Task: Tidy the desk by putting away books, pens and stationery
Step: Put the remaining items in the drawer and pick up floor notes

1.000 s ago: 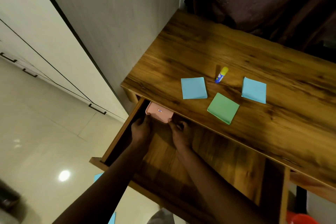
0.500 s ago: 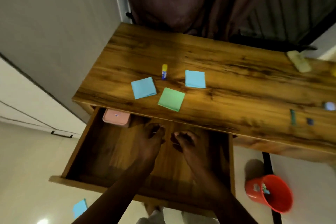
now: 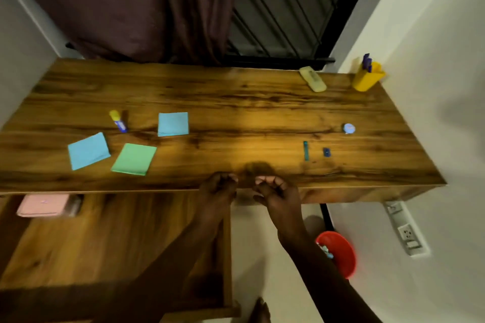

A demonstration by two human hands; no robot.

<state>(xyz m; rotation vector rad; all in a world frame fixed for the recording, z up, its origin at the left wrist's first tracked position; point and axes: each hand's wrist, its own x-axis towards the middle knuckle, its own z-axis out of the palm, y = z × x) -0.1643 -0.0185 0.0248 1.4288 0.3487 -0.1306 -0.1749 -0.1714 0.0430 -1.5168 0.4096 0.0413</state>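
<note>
Hovering side by side at the near edge of the worktop [image 3: 236, 102], the left hand [image 3: 219, 190] and right hand [image 3: 277, 193] hold nothing, fingers [image 3: 231, 178] loosely curled, probably poised to gather the blue pads [image 3: 88, 150], green pad [image 3: 134, 158] and glue stick [image 3: 118, 121] lying toward its left end, above the open drawer [image 3: 105, 244].

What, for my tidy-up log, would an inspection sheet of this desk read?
Surface: wooden desk, drawer open below its left part.
Job's things: two blue note pads, green note pad and glue stick on the desk's left; pink box in the drawer; yellow pen holder at far right.
Clutter: pale oblong case, small round item, teal stick, small blue item on the right.
Hands: left hand and right hand at the near edge, fingers loosely curled, holding nothing.
Cables: nothing seen.
Surroundings: dark curtain, red bucket on floor, wall socket.
</note>
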